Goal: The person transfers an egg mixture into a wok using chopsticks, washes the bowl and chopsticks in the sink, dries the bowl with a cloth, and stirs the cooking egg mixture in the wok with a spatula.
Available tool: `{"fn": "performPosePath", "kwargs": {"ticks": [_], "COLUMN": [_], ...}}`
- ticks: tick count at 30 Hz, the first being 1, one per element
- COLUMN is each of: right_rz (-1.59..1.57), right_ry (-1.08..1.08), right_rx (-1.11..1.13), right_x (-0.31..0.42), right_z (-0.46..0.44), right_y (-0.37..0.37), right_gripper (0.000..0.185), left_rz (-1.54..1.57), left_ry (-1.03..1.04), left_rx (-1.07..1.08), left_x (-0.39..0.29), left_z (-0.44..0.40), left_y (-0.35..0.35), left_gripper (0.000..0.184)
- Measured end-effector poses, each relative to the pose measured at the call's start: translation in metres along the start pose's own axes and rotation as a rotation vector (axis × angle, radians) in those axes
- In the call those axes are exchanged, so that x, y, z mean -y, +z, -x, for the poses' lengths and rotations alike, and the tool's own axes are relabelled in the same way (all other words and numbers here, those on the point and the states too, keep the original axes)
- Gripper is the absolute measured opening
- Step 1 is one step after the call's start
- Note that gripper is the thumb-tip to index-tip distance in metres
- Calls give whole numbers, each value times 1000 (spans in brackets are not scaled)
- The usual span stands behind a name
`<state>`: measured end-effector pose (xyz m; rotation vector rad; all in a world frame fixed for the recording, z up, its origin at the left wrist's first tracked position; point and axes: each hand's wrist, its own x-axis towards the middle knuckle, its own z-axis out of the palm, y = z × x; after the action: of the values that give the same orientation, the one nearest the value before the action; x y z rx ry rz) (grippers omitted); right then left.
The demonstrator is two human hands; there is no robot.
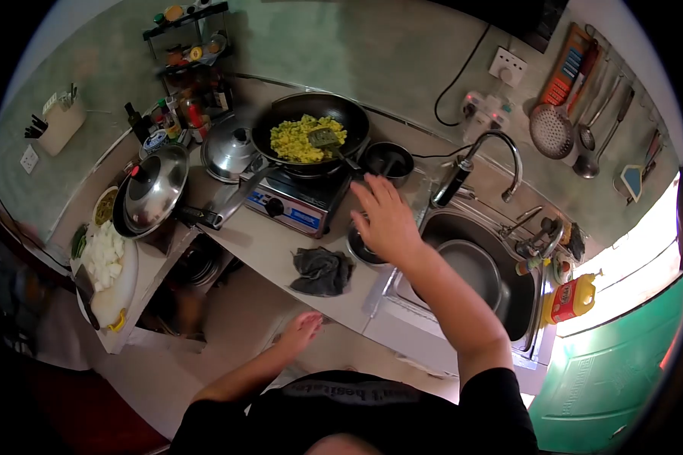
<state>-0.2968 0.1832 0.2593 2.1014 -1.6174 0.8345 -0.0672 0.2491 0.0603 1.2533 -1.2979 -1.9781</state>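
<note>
A black wok [357, 114] on the gas stove [284, 205] holds yellow-green scrambled egg [296, 140]. A spatula [324, 138] rests in it, its handle slanting toward the lower right. Just below the handle's end is my right hand [387, 220], fingers apart and nothing seen in them; whether the fingertips touch the handle I cannot tell. Under that hand, a dark bowl [363, 246] is partly hidden. My left hand [302, 331] hangs by the counter's front edge, fingers stretched out and holding nothing. Close above it lies a crumpled dark cloth [322, 271].
A small black pot [388, 162] stands right of the stove, before the sink [520, 318] with a metal basin [470, 265]. On the left are a lidded pan [155, 189] and a cutting board [114, 303] with white chopped pieces [105, 254] and a knife [86, 292].
</note>
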Motion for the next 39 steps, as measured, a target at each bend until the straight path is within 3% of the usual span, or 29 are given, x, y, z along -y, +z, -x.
{"fn": "performPosePath", "kwargs": {"ticks": [2, 4, 5, 7, 8, 10, 14, 16, 18, 19, 20, 21, 22, 24, 26, 27, 30, 31, 34, 39], "right_rz": [-1, 15, -13, -37, -18, 48, 213, 284, 367, 380, 391, 396, 419, 443, 575, 574, 514, 478, 402, 51], "right_ry": [69, 144, 261, 454, 471, 614, 622, 514, 535, 487, 435, 432, 423, 412, 368, 365, 334, 369, 449, 580], "right_rx": [73, 137, 286, 496, 498, 639, 579, 510, 592, 560, 531, 538, 569, 596, 712, 709, 758, 819, 863, 615], "right_x": [-9, -15, -18, -23, -22, -23, -35, -39, -29, -32, -34, -33, -30, -27, -25, -28, -36, -37, -48, -82], "right_z": [-26, -48, -57, -70, -74, -83, -93, -107, -135, -141, -147, -156, -165, -180, -192, -196, -202, -203, -192, -136], "right_y": [24, 36, 38, 42, 45, 47, 51, 32, -5, -18, -29, -41, -52, -64, -66, -64, -51, -47, -28, 61], "right_gripper": [43, 46, 48, 52, 52, 49, 44, 40, 35, 32, 30, 30, 30, 29, 24, 24, 26, 27, 29, 32], "left_rz": [25, 41, 194, 214, 91, -94, -205, -130, 169, 1074, 711, 283, -80, 20, -143, -446, -294, -330, -436, -205], "left_ry": [65, -15, -184, -273, -187, -303, -494, -525, -486, -394, -433, -532, -656, -671, -537, -578, -463, -358, -268, -437], "left_rx": [-103, -286, -275, -355, -443, -506, -556, -582, -577, -472, -544, -595, -642, -650, -583, -459, -468, -353, -304, -498], "left_x": [34, 79, 119, 155, 160, 210, 279, 303, 330, 321, 330, 284, 141, 213, 257, 304, 308, 307, 284, 267], "left_z": [14, 17, 11, 18, 29, 26, 0, -13, -30, -33, -33, -23, 1, -18, -33, -51, -56, -58, -51, -30], "left_y": [-52, -111, -162, -212, -221, -274, -353, -380, -406, -411, -414, -391, -328, -349, -352, -368, -342, -343, -327, -326], "left_gripper": [20, 19, 18, 17, 17, 16, 11, 10, 10, 11, 11, 11, 12, 13, 17, 18, 17, 20, 23, 25]}}
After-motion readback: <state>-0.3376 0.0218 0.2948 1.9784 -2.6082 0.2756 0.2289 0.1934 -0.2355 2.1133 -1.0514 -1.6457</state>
